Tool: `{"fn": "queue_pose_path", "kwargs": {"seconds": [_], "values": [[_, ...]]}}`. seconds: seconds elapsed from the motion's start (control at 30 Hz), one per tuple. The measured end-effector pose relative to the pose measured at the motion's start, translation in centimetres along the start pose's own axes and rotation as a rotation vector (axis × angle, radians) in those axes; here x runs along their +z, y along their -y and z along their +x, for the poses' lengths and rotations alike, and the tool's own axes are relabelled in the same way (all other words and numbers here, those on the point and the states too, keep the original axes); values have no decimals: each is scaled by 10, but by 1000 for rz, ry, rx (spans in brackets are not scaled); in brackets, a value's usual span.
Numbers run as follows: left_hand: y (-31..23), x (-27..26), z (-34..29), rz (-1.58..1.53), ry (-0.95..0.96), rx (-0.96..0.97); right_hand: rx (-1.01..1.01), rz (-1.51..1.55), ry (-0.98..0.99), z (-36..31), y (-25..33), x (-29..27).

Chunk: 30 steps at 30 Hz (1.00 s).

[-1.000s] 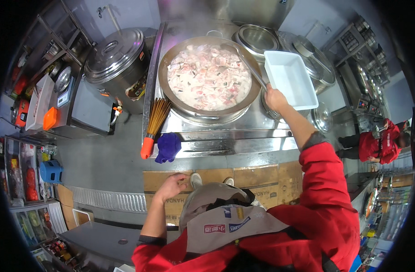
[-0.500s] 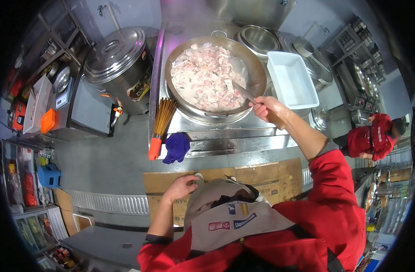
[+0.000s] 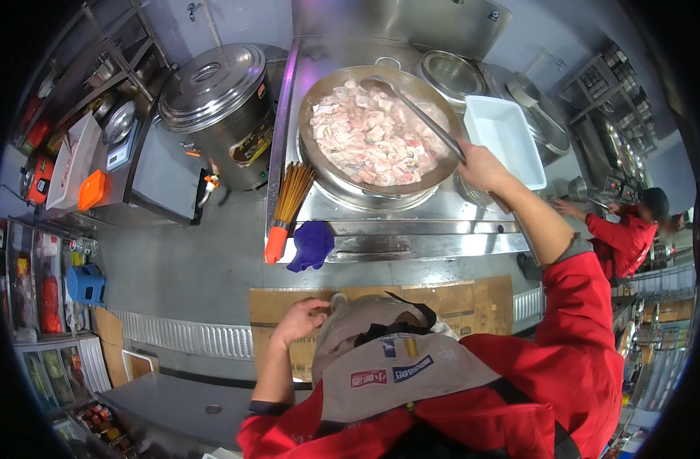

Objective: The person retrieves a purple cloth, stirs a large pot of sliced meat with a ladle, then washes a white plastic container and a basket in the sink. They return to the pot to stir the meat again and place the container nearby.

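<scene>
A large wok [image 3: 310, 145] on the stove holds many pale pink pieces of raw-looking meat [image 3: 369, 138] in cloudy liquid. My right hand [image 3: 484, 167] is closed round the handle of a long metal ladle [image 3: 426, 118]. The ladle's bowl rests at the far side of the wok, above the meat, and its handle crosses the right rim. My left hand [image 3: 300, 321] hangs low in front of my apron, fingers loosely curled and apart, holding nothing.
A whisk-like bundle of sticks with an orange handle [image 3: 276, 243] and a purple cloth [image 3: 313, 246] lie at the stove's front left. A white tub [image 3: 503, 138] stands right of the wok. A lidded steel pot [image 3: 212, 92] is at left. A co-worker in red [image 3: 625, 237] stands at right.
The ladle has swung from the wok's right side to its far side, and my right hand has shifted rightward. My left hand stays low. The co-worker has moved, arms now reaching forward.
</scene>
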State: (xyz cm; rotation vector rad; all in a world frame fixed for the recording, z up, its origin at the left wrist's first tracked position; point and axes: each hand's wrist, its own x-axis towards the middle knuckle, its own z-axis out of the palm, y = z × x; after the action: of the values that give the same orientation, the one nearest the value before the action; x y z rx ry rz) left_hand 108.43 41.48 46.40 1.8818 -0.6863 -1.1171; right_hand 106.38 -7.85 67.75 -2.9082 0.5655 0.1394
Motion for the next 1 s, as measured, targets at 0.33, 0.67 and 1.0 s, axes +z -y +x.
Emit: {"fn": "queue_pose_path", "kwargs": {"seconds": [0.33,0.67,1.0], "values": [[-33,1,17,166,-8,160,-157,-425,88,46,47,67],[-75,-1,76,375,-10,417,-80,-549,193,-72,-26,61],[-115,8,97,435,101,516,86,-100,83,-32,-44,89]]}}
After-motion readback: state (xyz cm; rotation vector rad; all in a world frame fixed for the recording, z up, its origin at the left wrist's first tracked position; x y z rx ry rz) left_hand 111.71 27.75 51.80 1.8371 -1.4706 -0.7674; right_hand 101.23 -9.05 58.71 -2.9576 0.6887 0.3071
